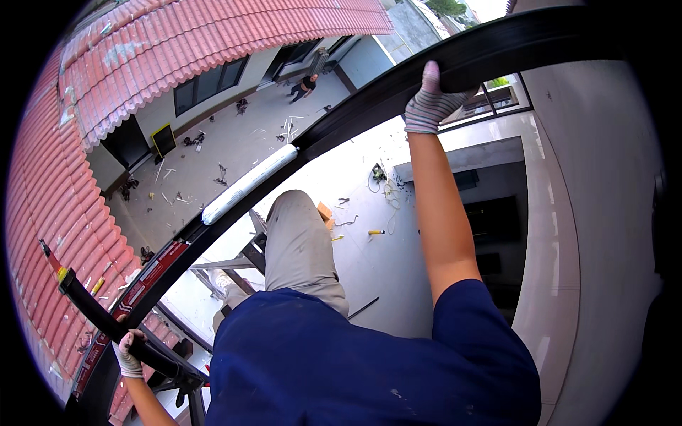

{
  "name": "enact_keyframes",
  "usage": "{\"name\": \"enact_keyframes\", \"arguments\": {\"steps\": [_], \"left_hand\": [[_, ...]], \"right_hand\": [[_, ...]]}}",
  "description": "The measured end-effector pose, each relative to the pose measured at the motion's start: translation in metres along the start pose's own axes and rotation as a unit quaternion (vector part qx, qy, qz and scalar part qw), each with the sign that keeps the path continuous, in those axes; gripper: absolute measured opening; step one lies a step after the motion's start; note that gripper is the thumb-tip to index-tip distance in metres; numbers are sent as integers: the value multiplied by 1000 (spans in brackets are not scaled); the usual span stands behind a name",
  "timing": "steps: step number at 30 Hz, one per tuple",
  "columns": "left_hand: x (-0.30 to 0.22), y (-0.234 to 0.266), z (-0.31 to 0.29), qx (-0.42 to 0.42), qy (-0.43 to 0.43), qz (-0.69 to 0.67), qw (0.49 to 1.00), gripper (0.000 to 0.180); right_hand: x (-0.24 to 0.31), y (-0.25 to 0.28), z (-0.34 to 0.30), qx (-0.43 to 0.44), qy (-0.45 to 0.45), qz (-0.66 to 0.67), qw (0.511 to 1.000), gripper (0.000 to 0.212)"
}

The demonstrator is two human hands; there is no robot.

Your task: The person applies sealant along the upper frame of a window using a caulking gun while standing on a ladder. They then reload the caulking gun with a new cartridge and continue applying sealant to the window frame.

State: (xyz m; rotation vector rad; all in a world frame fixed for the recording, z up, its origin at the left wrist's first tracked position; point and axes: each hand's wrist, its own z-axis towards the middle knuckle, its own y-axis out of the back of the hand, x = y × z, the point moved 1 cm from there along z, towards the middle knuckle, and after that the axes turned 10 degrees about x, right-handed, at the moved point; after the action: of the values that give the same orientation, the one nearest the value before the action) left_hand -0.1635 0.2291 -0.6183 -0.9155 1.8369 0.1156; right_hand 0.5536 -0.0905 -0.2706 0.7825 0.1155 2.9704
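A long black metal beam (341, 135) slants across the view from lower left to upper right. My right hand (430, 105), in a striped glove, grips it near its upper end, thumb over the top edge. On the beam's middle lies a white sealant sausage pack (249, 184), untouched by either hand. At the lower left my left hand (128, 356), gloved too, is wrapped around the barrel of a black caulking gun (92, 310). Its yellow collar and red nozzle point up and left; the gun crosses over the beam's red label strip (160, 273).
Red roof tiles (39, 213) rise along the left. Far below, a person (304, 86) stands in a courtyard strewn with scraps. My bent knee (302, 234) is just under the beam, beside a metal stand (231, 264). A yellow tube (376, 232) and cables lie on the white floor.
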Motion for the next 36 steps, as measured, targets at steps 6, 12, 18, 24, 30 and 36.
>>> {"name": "enact_keyframes", "arguments": {"steps": [6, 12, 18, 24, 30, 36], "left_hand": [[-14, -17, -1, -23, -3, -26, 999, 63], [-23, -25, 0, -23, 11, -27, 999, 66], [-27, -30, -1, -18, 14, -22, 999, 65], [-28, -31, 0, -18, 13, -3, 1000, 65], [-32, -34, 0, -29, 16, -33, 999, 72], [-28, -31, -2, -30, 12, 3, 999, 66]], "right_hand": [[-1, 3, -1, 4, 0, -21, 1000, 86], [-1, 4, -1, -3, -23, -35, 999, 85], [0, 4, 1, 5, -14, -41, 999, 82], [-5, 7, 2, -5, -5, -47, 999, 80], [0, 4, 2, -12, -23, -42, 999, 79], [9, -4, 1, -23, -41, -38, 998, 85]]}}
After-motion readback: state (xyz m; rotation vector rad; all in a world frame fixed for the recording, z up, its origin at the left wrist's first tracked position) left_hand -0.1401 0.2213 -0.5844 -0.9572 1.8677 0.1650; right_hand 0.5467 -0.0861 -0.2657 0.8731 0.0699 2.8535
